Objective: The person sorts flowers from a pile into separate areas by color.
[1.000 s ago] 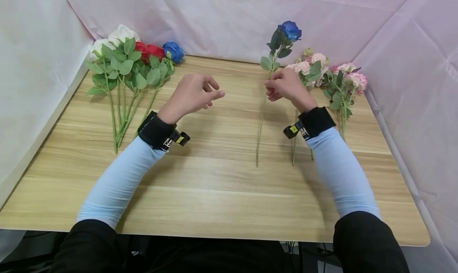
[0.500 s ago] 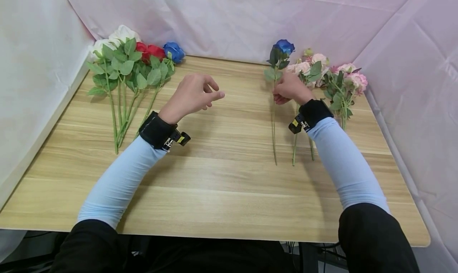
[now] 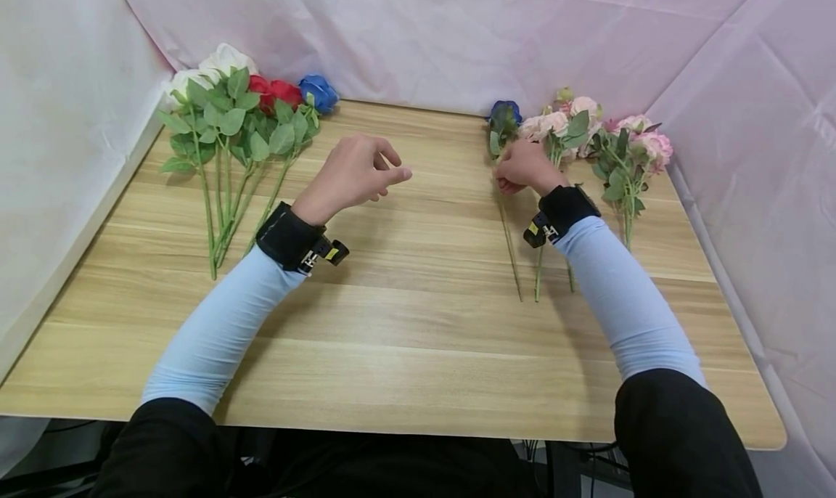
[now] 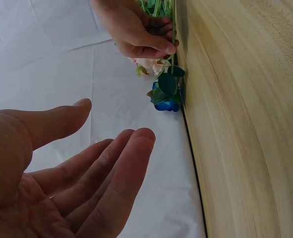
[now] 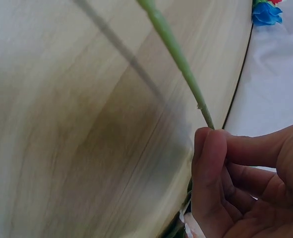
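1. The fingers [image 3: 385, 165] of the left hand [image 3: 353, 175] are hanging loosely spread above the bench [image 3: 392, 324], gripping nothing.
2. The fingers [image 5: 210, 168] of the right hand [image 3: 522, 170] are pinching the stem of the blue rose [image 3: 504, 113], closing around it just below the leaves.
3. The blue rose is lying low at the bench's far right, its long axis running front to back, bloom pointing away from the person, just beside the pink flowers [image 3: 588, 131].
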